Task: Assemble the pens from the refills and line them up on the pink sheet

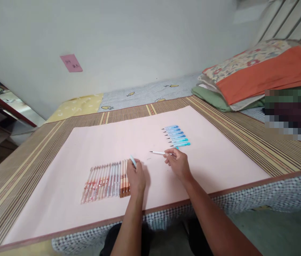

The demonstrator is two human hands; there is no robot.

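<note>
My right hand [177,161] pinches a slim white pen [156,153] near its back end. Its dark tip points left, just above the pink sheet [107,142]. My left hand [136,176] is closed around a light blue pen-shaped stick [133,161]; only its upper end shows, the rest being hidden by the fingers. Beside and partly behind that hand lies a row of pens [101,183] in pink, white and brown. Beyond my right hand lies a column of several blue and turquoise pens [175,135], dark tips to the left. One at the near end is partly covered by my hand.
The pink sheet lies on a striped bamboo mat [209,117] over a bed. Folded bedding with an orange and floral cover [268,74] is piled at the back right. A pink note [71,63] sticks to the wall [140,42] behind.
</note>
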